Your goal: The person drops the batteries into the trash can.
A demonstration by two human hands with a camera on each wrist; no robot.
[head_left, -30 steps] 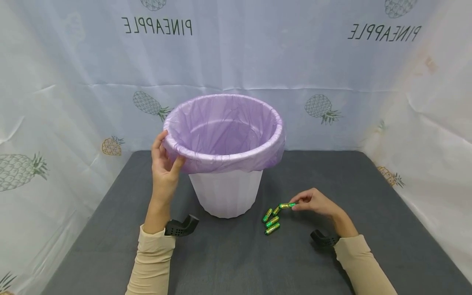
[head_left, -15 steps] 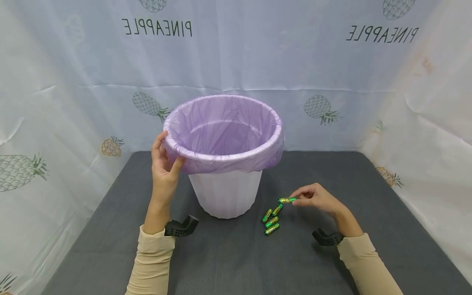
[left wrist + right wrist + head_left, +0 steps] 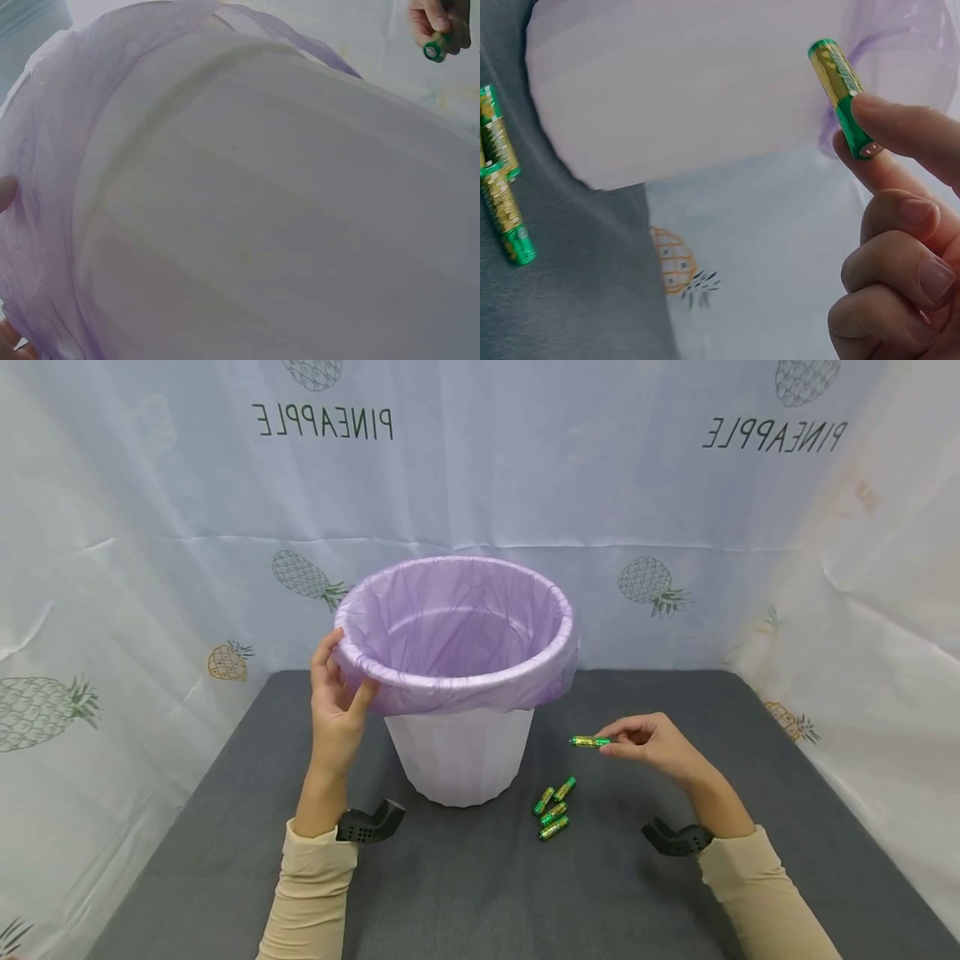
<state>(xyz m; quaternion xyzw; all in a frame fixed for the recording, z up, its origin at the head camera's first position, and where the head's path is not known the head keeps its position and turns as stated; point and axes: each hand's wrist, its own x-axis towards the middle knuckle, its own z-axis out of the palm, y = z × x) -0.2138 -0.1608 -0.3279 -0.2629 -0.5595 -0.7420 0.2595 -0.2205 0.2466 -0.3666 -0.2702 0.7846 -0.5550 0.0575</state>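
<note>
The grey tabletop carries a white bin lined with a purple bag; the left hand grips the bin's rim; the right hand pinches one green battery above the tabletop, right of the bin; four batteries lie below it.

A lined bin stands mid-table, four batteries to its right.
The left hand is at the bin's left rim; the right hand holds one battery above the table, behind the four.
</note>
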